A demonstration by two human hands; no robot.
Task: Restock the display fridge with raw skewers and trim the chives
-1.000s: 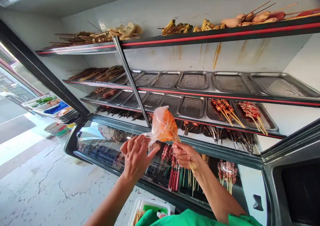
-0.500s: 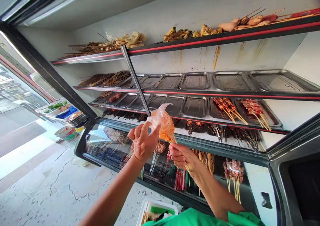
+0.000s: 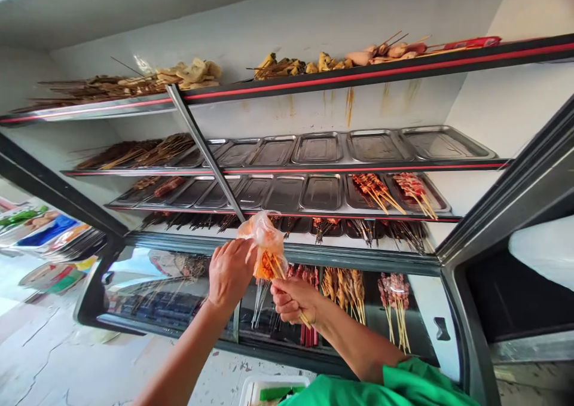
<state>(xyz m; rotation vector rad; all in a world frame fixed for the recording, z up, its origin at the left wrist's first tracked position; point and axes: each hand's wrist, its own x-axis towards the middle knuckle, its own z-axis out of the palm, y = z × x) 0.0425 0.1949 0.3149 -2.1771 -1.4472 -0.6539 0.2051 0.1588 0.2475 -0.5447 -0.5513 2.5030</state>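
Observation:
My right hand is closed round the wooden sticks of a small bunch of skewers, whose heads are coated orange. A thin clear plastic bag covers the upper part of these skewers. On its left side my left hand grips the bag, with its fingers curled and their tips partly hidden behind the plastic. Both hands are raised in front of the cabinet's lower shelves, close to each other.
Metal trays line the shelves of a display cabinet. Red meat skewers lie on the right-hand trays. A metal post slants down just behind the bag. Below is a glass front; a white tub stands near my body.
My view has turned to the right, so the cabinet appears shifted left. My left hand's raised fingers have come down round the bag. The right hand still holds the skewers.

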